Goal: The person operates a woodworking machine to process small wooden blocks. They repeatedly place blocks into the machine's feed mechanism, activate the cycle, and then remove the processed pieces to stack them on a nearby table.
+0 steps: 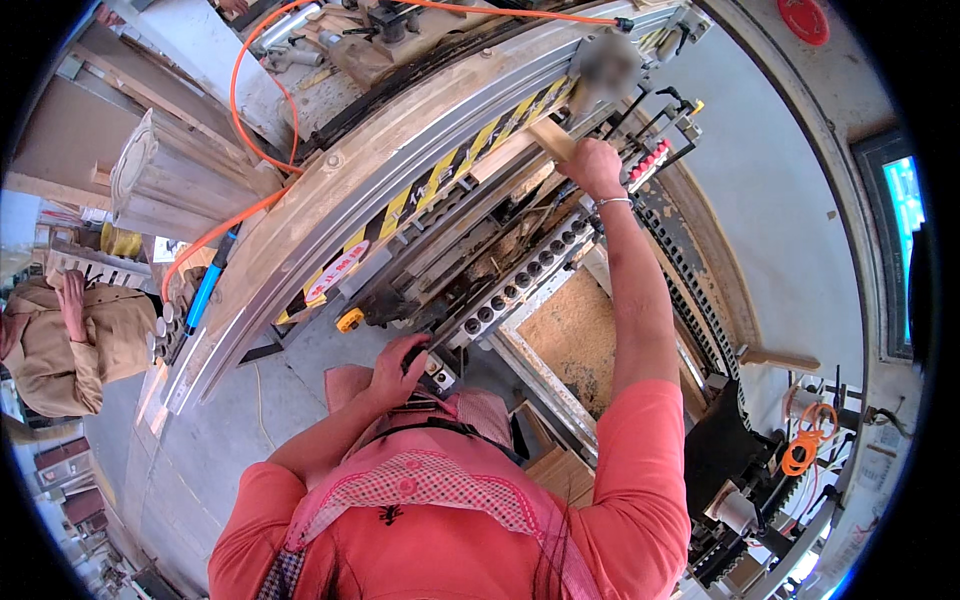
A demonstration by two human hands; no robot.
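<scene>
My right hand (pixel 597 168) reaches far forward, its fingers wrapped round the near end of a pale wooden strip (pixel 552 140). That strip lies at a slant over the bed of a woodworking machine, close to its striped black-and-yellow guard rail (pixel 430 193). My left hand (pixel 397 368) is low, in front of my waist, at the near end of a metal rail with a row of black round knobs (pixel 515 290). Its fingers are curled at a dark part there; what they hold, if anything, is hidden.
Wood offcuts and shavings lie in the machine. A sawdust-filled tray (pixel 565 335) sits below the knobs. An orange hose (pixel 235 95) loops at upper left. Another person in a tan sleeve (pixel 60 335) is at far left. A lit screen (pixel 900 215) stands at right.
</scene>
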